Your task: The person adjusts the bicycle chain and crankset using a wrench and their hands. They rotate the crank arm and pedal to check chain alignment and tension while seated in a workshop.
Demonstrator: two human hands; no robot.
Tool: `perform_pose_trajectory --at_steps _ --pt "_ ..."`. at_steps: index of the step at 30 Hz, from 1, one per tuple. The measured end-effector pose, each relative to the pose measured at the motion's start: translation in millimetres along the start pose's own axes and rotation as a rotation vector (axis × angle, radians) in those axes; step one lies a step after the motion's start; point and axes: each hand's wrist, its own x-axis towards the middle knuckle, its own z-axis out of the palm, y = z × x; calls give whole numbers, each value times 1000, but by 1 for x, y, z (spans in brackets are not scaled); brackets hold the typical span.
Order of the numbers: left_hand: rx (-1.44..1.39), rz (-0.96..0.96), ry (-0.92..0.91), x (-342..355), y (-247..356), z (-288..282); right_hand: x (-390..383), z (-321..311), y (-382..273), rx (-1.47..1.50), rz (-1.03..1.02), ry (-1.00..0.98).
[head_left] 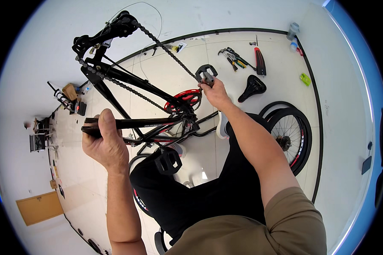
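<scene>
A black bicycle frame [123, 79] stands in front of me without wheels in it. My left hand [108, 142] is closed round the end of a black frame tube [140, 123], thumb up. My right hand [216, 93] is closed on the grey end of a crank arm [208, 79], beside a black pedal [203, 70]. The chain [168, 50] runs from the rear derailleur [121, 26] at the upper left to the red chainring [172, 101], near my right hand. A second black pedal [168, 162] hangs close to my left knee.
Beyond my right hand, pliers [238, 61], a red and black long-handled tool [260, 61] and a saddle [252, 87] lie on the tiled floor. Wheels [307, 140] lie by my right leg. A bottle [292, 30] stands near the wall; a cardboard box [69, 91] is at left.
</scene>
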Motion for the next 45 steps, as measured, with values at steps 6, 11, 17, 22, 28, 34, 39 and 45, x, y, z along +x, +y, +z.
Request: perform_pose_trajectory --at_steps 6,11,17,22,28,34,39,45 --pt "-30 0 13 -1 0 2 3 -7 0 -133 -89 89" --pt "-55 -37 -23 1 -1 -2 -4 -7 2 -143 -6 72" --pt "-47 -37 -23 -1 4 0 -8 -5 -1 -191 52 24" --pt "-38 -33 -26 -1 4 1 -6 -9 -4 -240 63 4" --pt "-21 -23 -14 -1 5 0 -6 -9 -5 -258 85 2" --pt "-44 32 -27 2 0 2 -7 -7 -8 -272 99 -52" --pt "-28 2 -17 1 3 5 -1 -10 2 -288 117 -58" --pt "-29 3 -8 1 3 4 -3 -10 -2 -399 8 -30"
